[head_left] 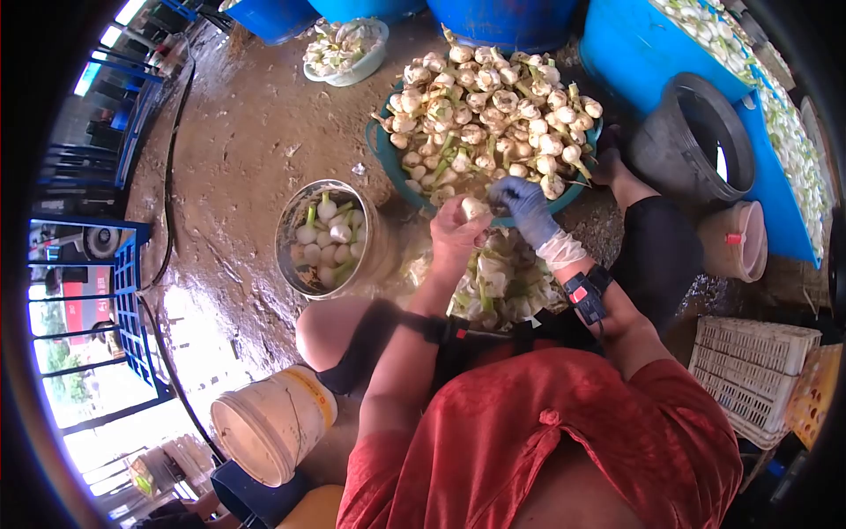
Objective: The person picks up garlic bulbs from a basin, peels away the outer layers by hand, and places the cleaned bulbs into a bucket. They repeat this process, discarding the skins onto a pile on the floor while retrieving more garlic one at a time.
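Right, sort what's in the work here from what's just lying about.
In the work, it seems: left hand, holding a bulb; gloved right hand; teal basin of bulbs; bucket of cleaner bulbs; leafy trimmings.

Apparently just lying about: black tub; lidded bucket; white crate; pinkish bucket.

A round, off-white garlic bulb sits in the left hand, near a teal plastic basin heaped with soil-stained, stemmed white bulbs.
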